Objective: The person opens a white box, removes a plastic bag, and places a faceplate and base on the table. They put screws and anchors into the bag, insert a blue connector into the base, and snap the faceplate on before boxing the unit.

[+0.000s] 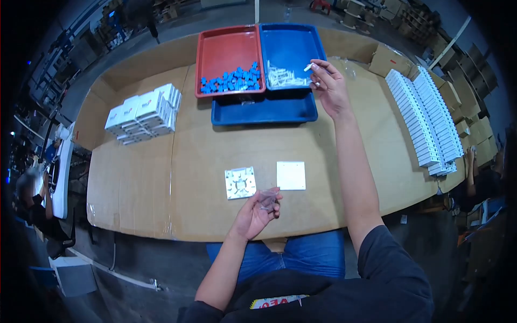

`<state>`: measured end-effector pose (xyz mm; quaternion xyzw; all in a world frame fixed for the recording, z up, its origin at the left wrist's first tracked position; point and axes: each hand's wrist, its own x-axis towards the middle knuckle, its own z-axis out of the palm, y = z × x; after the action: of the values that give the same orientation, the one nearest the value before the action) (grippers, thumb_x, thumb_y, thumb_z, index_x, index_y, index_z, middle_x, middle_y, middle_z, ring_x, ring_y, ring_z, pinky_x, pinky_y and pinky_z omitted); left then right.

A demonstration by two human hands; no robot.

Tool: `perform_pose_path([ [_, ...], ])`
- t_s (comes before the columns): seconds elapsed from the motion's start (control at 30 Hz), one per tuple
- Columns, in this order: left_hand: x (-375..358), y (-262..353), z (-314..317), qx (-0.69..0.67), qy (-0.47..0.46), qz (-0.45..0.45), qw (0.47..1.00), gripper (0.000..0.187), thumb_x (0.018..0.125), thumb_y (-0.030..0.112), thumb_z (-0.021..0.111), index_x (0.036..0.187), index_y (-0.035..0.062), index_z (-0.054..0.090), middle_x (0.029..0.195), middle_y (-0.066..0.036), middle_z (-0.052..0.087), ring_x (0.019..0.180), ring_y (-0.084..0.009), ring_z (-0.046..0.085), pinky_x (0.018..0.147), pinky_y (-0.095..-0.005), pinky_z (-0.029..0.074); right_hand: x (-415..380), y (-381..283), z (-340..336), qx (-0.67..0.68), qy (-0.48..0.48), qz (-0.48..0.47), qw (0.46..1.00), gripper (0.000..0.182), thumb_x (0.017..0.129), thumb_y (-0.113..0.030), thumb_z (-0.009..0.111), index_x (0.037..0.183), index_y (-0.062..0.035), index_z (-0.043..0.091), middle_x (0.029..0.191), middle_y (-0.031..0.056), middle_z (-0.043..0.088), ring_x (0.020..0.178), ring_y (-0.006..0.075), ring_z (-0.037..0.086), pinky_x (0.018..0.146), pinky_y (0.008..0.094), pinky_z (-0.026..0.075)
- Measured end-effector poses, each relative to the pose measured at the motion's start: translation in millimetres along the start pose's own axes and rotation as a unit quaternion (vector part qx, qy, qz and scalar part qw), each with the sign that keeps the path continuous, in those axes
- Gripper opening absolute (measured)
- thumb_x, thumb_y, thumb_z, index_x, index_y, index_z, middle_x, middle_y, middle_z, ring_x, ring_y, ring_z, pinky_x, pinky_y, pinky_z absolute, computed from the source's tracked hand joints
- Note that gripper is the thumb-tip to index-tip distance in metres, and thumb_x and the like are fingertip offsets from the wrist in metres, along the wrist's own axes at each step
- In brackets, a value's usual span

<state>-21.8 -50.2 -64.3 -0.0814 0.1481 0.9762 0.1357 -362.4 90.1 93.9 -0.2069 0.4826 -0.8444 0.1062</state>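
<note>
My left hand (253,216) is closed around a small clear plastic bag (267,199), low over the front of the table. My right hand (329,86) reaches to the blue tray (291,43) and pinches a small white piece (308,68) between thumb and fingers. Many similar small white pieces (283,77) lie in the near part of that tray. Just beyond my left hand are a white square frame (240,183) with an open centre and a flat white square plate (291,176).
A red tray (229,48) holds small blue parts (232,81). In front stands a lower blue tray (264,111). Stacked white boxes (142,113) are at left, long rows of white units (423,121) at right. Cardboard walls (344,47) edge the table. Other people (40,204) sit nearby.
</note>
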Motion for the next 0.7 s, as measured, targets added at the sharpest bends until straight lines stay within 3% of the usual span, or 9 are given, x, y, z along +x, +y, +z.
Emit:
perform_pose_path([
  [0.1,3,-3,-5,0.014,-0.013,0.013,1.000,0.058,0.114,0.043,0.041,0.148,-0.0026,0.051,0.126,-0.012,0.068,0.099,-0.0207,0.065,0.091,-0.0365,0.054,-42,12,-7,-0.218,0.005,-0.005,0.976,0.015,0.098,-0.010,0.074,0.112,-0.0032,0.073,0.094,-0.0006,0.070,0.079,0.0060,0.060,0.068,0.0221,0.045],
  [0.3,0,-3,-7,0.015,-0.011,0.014,1.000,0.059,0.114,0.044,0.041,0.148,-0.0023,0.051,0.125,-0.011,0.068,0.099,-0.0205,0.067,0.092,-0.0374,0.054,-177,57,17,-0.200,-0.095,0.102,0.970,0.013,0.095,-0.009,0.077,0.106,-0.0007,0.076,0.092,-0.0015,0.072,0.076,0.0034,0.056,0.067,0.0213,0.045],
  [0.37,0,-1,-5,0.030,-0.005,0.007,1.000,0.059,0.113,0.045,0.042,0.148,-0.0018,0.051,0.125,-0.011,0.068,0.100,-0.0208,0.067,0.093,-0.0382,0.054,-199,57,22,-0.250,-0.128,0.112,0.953,0.012,0.094,-0.009,0.078,0.103,-0.0009,0.076,0.093,-0.0018,0.072,0.075,0.0039,0.055,0.066,0.0216,0.044],
  [0.43,0,-2,-1,0.038,-0.001,0.012,0.999,0.056,0.114,0.044,0.041,0.144,-0.0013,0.055,0.125,-0.011,0.069,0.099,-0.0196,0.067,0.091,-0.0361,0.054,-210,52,26,-0.288,-0.144,0.147,0.935,0.010,0.090,-0.008,0.080,0.098,-0.0025,0.078,0.091,-0.0015,0.072,0.073,0.0051,0.055,0.065,0.0231,0.044],
  [0.53,1,-3,-3,0.052,-0.005,0.014,0.999,0.052,0.114,0.044,0.041,0.139,0.0020,0.058,0.126,-0.012,0.069,0.099,-0.0197,0.067,0.090,-0.0359,0.054,-204,46,29,-0.335,-0.225,0.113,0.908,0.013,0.088,-0.007,0.080,0.100,-0.0019,0.078,0.090,0.0011,0.071,0.074,0.0082,0.058,0.066,0.0245,0.046],
  [0.63,1,-2,-3,0.054,-0.015,0.015,0.998,0.049,0.113,0.045,0.043,0.136,0.0046,0.059,0.125,-0.012,0.068,0.100,-0.0214,0.068,0.092,-0.0383,0.055,-196,51,27,-0.331,-0.320,0.067,0.885,0.012,0.088,-0.002,0.078,0.099,-0.0012,0.078,0.098,0.0054,0.072,0.085,0.0120,0.066,0.075,0.0262,0.052],
  [0.7,0,-3,-2,0.081,-0.003,0.015,0.997,0.047,0.113,0.043,0.045,0.135,0.0047,0.060,0.124,-0.013,0.068,0.101,-0.0212,0.068,0.092,-0.0387,0.055,-188,49,31,-0.331,-0.366,0.108,0.863,0.011,0.087,-0.002,0.078,0.098,-0.0009,0.078,0.102,0.0061,0.071,0.089,0.0143,0.067,0.078,0.0286,0.054],
])
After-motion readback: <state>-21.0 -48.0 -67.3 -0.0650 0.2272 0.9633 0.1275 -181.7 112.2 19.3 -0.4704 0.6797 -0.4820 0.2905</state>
